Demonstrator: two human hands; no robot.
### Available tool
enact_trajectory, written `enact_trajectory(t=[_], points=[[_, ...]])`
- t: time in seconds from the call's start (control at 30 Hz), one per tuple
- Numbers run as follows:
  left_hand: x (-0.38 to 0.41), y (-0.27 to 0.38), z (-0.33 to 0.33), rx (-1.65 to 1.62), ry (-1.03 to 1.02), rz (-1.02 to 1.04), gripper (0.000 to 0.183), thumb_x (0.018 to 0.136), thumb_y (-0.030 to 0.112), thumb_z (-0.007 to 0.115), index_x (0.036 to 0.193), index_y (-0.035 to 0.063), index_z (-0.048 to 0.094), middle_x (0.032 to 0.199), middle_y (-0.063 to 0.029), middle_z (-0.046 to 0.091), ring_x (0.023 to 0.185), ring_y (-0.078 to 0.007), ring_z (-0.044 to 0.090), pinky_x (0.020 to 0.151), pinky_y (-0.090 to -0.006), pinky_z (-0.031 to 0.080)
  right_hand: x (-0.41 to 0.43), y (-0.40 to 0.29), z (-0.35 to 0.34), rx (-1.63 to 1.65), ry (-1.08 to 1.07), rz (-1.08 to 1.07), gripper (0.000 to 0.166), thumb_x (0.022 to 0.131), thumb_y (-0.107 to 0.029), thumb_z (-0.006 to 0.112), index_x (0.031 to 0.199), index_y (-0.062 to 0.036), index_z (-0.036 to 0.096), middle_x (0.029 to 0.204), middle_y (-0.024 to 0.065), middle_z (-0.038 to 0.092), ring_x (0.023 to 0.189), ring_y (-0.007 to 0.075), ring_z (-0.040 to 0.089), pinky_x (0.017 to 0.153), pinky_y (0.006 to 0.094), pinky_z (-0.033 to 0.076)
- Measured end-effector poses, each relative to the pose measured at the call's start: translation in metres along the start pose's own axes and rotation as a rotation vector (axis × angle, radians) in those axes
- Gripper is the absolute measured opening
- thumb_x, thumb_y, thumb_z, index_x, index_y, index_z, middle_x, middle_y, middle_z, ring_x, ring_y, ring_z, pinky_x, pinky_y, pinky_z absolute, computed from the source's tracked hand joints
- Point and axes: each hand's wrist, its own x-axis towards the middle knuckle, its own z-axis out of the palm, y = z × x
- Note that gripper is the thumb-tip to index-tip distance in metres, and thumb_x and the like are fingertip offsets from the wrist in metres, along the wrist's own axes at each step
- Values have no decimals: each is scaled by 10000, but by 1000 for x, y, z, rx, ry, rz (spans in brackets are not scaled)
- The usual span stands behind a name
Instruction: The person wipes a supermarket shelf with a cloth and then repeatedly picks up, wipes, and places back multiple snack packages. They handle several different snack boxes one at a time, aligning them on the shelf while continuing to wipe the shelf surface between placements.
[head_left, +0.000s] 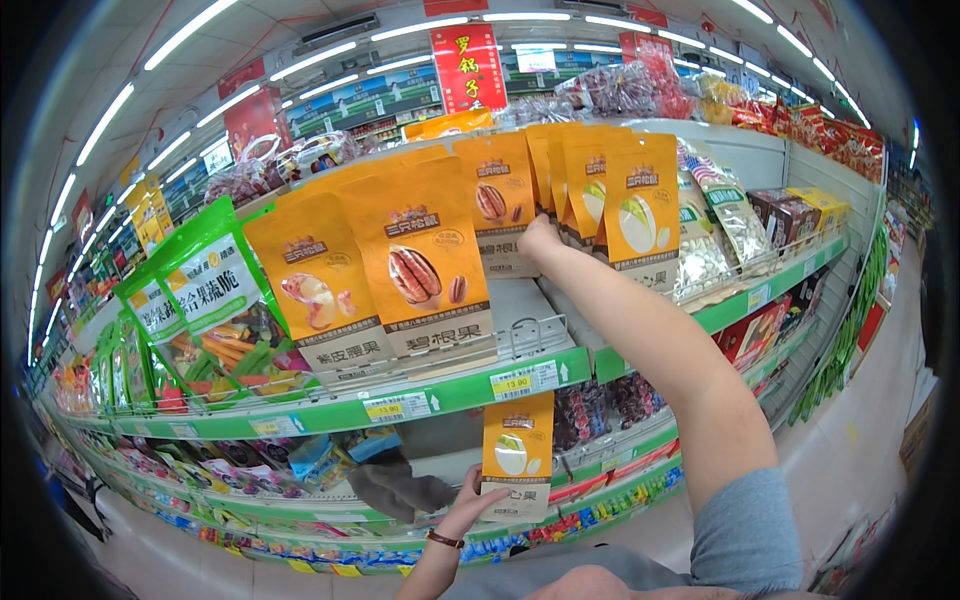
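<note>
In front of the lower shelf, my left hand (477, 501) holds an orange and beige pouch of pistachios (516, 450) upright by its lower left part, thumb across the front. My right arm reaches over the top shelf. There my right hand (538, 238) is between a pecan pouch (495, 191) on its left and a row of pistachio pouches (576, 169) on its right. Its fingers are mostly hidden, so any grip cannot be seen. Another pistachio pouch (640, 199) stands at the front of that row. A large pecan pouch (415, 270) and a cashew pouch (315, 292) stand further left.
A thin wire rail (540, 334) and green price strip (457, 386) edge the top shelf. Green fruit-and-vegetable crisp bags (225, 300) stand left, clear nut bags (724, 202) right. Dark grey cloth (397, 484) lies by the lower shelf. Tiled floor (847, 457) runs along the right.
</note>
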Motion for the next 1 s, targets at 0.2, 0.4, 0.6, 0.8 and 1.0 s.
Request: enact_trajectory(t=[0.2,0.4,0.6,0.8,1.0], points=[[-15,8,2,56,0,33,667,807,68,756,1335,26,352,1249,-104,522,1185,-176,496,994,-319,407,15,2,22,65,-72,28,528,996,-347,261,1359,19,375,1446,169,424,1353,307,384,1107,391,320],[-7,25,7,251,-75,137,718,753,63,799,1312,11,352,1277,-121,517,1203,-187,485,1033,-326,373,83,25,30,199,55,139,483,901,-147,476,1345,4,357,1347,210,459,1265,329,467,1056,387,363],[-56,63,-6,596,107,115,819,655,180,890,1289,-8,408,1223,-134,559,1166,-200,522,995,-334,414,-55,-28,-7,144,-19,-113,546,883,-185,509,1365,25,364,1472,208,315,1362,339,317,1147,419,247],[-93,147,11,542,-14,259,873,603,134,908,1311,4,414,1215,-103,566,1140,-198,540,986,-348,430,-136,-1,-82,564,-378,-658,436,933,-245,519,1285,11,483,1294,152,504,1243,250,459,1060,364,354],[-91,180,45,147,168,506,870,646,118,865,1368,-9,396,1298,-119,534,1175,-242,545,1014,-391,430,-188,9,-130,876,-811,-770,483,980,-467,482,999,-13,644,855,41,618,895,118,582,859,286,452]])
